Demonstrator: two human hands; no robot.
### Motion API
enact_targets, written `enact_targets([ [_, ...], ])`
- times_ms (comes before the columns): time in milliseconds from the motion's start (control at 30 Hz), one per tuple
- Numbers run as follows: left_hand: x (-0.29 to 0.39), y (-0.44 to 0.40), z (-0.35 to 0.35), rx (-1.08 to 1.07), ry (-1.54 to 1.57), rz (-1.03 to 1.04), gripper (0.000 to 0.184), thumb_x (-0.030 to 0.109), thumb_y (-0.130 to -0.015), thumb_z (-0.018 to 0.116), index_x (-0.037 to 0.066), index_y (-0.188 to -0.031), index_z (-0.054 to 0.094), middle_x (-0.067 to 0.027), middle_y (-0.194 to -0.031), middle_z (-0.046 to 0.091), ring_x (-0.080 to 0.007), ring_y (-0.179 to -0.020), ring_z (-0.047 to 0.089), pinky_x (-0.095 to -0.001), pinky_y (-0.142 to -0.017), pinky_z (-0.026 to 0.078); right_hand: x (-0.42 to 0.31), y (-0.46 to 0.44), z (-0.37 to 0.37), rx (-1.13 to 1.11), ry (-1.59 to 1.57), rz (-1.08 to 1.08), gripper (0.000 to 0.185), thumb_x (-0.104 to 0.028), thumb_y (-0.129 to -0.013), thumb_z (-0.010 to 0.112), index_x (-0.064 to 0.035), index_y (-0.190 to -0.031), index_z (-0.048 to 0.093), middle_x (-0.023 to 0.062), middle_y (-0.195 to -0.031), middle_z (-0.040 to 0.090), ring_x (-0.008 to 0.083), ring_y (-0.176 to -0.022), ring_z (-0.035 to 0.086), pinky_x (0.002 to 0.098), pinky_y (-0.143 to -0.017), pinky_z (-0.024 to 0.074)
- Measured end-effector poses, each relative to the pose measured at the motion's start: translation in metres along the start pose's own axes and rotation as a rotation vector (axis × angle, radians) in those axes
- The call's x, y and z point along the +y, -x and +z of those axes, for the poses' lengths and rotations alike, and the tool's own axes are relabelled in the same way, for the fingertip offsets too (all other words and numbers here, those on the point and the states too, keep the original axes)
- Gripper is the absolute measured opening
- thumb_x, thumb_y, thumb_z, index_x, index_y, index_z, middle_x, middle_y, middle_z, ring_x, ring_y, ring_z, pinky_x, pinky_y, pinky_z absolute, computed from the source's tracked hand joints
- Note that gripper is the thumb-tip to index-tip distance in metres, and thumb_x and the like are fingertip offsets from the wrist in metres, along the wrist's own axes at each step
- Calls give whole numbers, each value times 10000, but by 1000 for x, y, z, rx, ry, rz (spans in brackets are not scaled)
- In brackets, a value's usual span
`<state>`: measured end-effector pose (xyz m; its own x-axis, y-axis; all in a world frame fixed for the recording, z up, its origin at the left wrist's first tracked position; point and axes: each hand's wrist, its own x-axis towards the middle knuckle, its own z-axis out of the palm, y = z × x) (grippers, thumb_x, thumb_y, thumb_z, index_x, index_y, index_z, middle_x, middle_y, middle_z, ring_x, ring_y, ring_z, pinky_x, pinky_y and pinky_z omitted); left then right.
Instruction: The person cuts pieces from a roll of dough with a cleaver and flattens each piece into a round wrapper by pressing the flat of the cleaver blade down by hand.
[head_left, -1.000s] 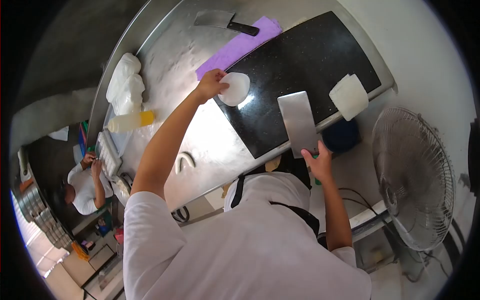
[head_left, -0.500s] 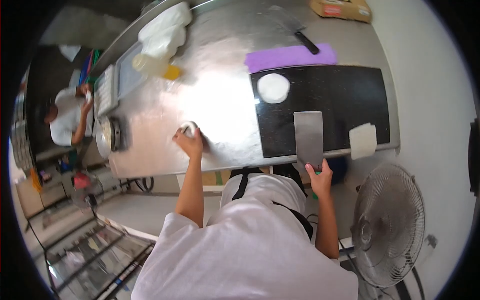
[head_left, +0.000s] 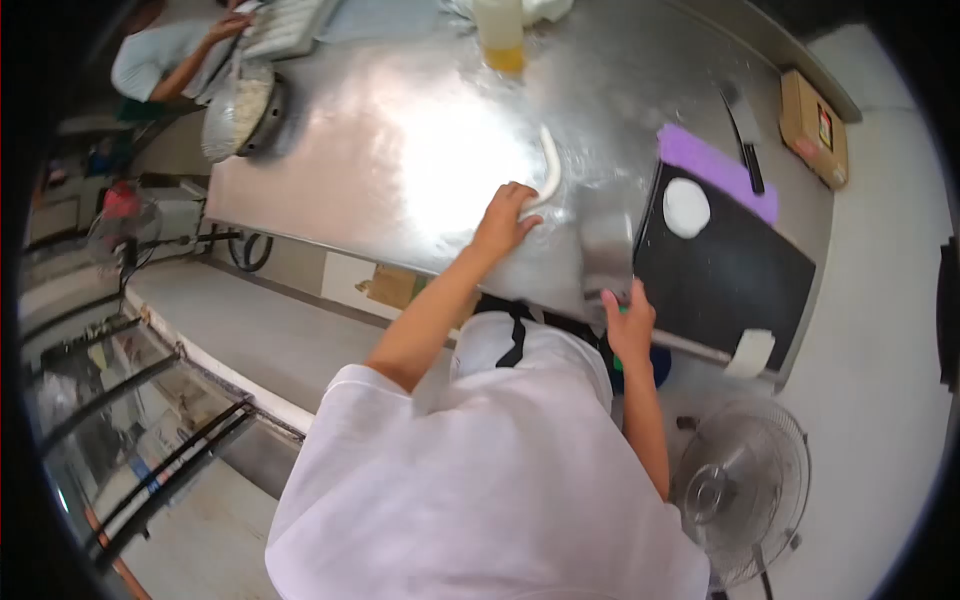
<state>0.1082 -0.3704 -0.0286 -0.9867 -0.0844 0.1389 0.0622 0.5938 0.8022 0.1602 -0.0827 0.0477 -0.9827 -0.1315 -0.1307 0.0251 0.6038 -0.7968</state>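
Observation:
My left hand (head_left: 503, 222) has its fingers closed on the lower end of a white dough rope (head_left: 551, 165), which curves up and away over the metal table. In my right hand (head_left: 630, 318) is a cleaver (head_left: 606, 240) with a broad rectangular blade, blurred by motion; a bit of green shows at its grip. The blade is over the table by the left edge of a black board (head_left: 720, 270). A flat white dough disc (head_left: 687, 208) lies near the board's upper left corner.
Beyond the board lie a purple cloth (head_left: 715, 172), a black-handled knife (head_left: 753, 168) and a cardboard box (head_left: 813, 128). A bottle of yellow liquid (head_left: 502, 40) stands at the back. A folded white cloth (head_left: 750, 353) overlaps the board's front edge. Another person (head_left: 170, 50) works at upper left, beside a bowl (head_left: 245, 110).
The view has turned, shifting the board rightward. My left hand has moved toward the board, and the dough rope now extends beyond my fingers. The cleaver has moved off the board to its left side.

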Motion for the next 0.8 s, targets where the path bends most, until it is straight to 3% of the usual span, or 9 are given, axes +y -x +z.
enact_targets([
  [33, 4, 4, -9, -76, 66, -109, 419, 35, -794, 801, 33, -1182, 645, -153, -1144, 624, -360, -1053, 596, -439, -914, 506, -18, -2, 7, -34, 35, -13, 300, -207, -954, 693, 6, -1138, 588, 285, -982, 700, 523, -955, 648, 519, -806, 512],
  [100, -15, 7, -14, -32, 66, 80, 376, -14, -821, 741, 42, -1187, 672, -141, -1159, 647, -346, -1074, 624, -417, -933, 530, -31, -1, 20, -83, 85, 0, 260, -190, -967, 673, 2, -1114, 575, 298, -942, 689, 538, -923, 638, 539, -775, 506],
  [133, -20, 7, -17, -38, 81, 74, 376, -14, -821, 741, 42, -1187, 672, -141, -1159, 647, -346, -1074, 624, -417, -933, 530, -33, -4, 28, -107, 136, 23, 240, -180, -978, 655, 3, -1101, 558, 303, -902, 674, 545, -899, 628, 555, -748, 495],
  [200, -28, 0, -25, -52, -23, 232, 305, -66, -844, 698, 45, -1128, 718, -131, -1097, 686, -312, -983, 674, -401, -848, 566, -41, -9, 39, -106, 223, 0, 215, -163, -997, 623, 8, -1059, 511, 303, -804, 639, 552, -825, 612, 589, -690, 462],
  [600, -50, -31, -38, -237, 16, 441, 297, -43, -804, 742, 41, -1087, 707, -92, -1010, 680, -284, -942, 658, -381, -796, 566, -71, -16, 52, -218, 595, 93, 133, -153, -1033, 542, -36, -1077, 496, 251, -881, 674, 506, -819, 662, 578, -714, 527],
  [733, -34, -38, -35, -236, 2, 535, 294, -23, -809, 744, 17, -1091, 670, -109, -1003, 677, -308, -930, 648, -392, -798, 555, -54, -30, 83, -199, 582, 108, 146, -154, -1037, 526, -59, -1140, 485, 265, -883, 667, 519, -814, 660, 589, -721, 526],
  [800, -22, -36, -29, -125, -62, 429, 275, -1, -801, 754, 9, -1053, 644, -129, -994, 671, -322, -912, 639, -397, -784, 542, -62, -44, 92, -152, 423, 80, 194, -161, -1040, 525, -68, -1202, 474, 289, -855, 663, 535, -821, 653, 600, -732, 515],
])
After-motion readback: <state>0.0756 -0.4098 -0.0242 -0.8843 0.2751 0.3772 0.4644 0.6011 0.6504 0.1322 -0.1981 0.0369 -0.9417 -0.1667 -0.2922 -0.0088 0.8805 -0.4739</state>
